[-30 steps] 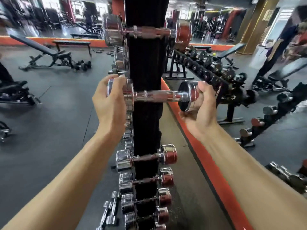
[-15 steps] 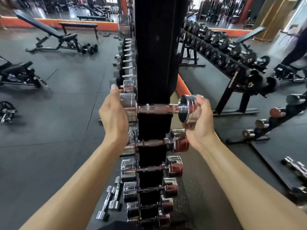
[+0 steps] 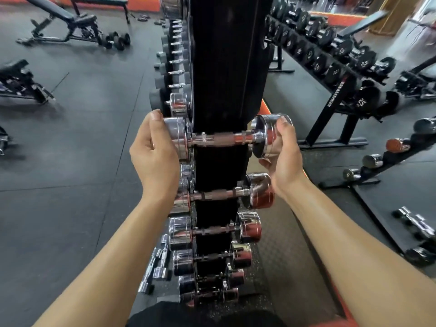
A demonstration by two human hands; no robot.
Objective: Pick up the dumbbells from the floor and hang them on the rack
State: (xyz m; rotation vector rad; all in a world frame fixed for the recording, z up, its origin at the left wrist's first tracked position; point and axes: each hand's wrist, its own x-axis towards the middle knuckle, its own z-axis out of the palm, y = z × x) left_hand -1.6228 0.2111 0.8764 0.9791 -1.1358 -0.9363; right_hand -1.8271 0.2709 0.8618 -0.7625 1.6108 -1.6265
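Observation:
A chrome dumbbell lies level across the front of the tall black vertical rack. My left hand grips its left head and my right hand grips its right head. Directly below hang several more chrome dumbbells, the nearest one just under my hands. Small chrome dumbbells lie on the floor at the rack's left foot. Whether the held dumbbell rests on its pegs is hidden by the rack post.
A mirror to the right reflects a slanted rack of black dumbbells. An adjustable bench stands far left with dark dumbbells beside it. Another machine sits at the left edge. Dark rubber floor stretches to the left.
Both hands have brought the dumbbell lower down the rack, closer to the dumbbells hanging below. My view has tilted downward.

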